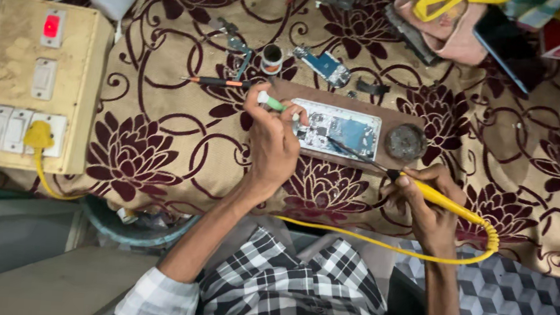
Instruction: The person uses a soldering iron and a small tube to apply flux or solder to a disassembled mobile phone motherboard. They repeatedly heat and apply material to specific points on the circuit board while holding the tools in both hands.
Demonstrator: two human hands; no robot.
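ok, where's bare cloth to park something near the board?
Bare cloth between the switch box and the left hand, and right of the round tin. Crowded above the board: screwdriver, solder spool, small blue part. The right hand holds the iron at the near edge.

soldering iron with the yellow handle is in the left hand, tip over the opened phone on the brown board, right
Not quite: the head view shows the soldering iron in the right hand, not the left. Its tip does reach over the opened phone on the brown board. The left hand holds a small green-and-white tool at the phone's edge.
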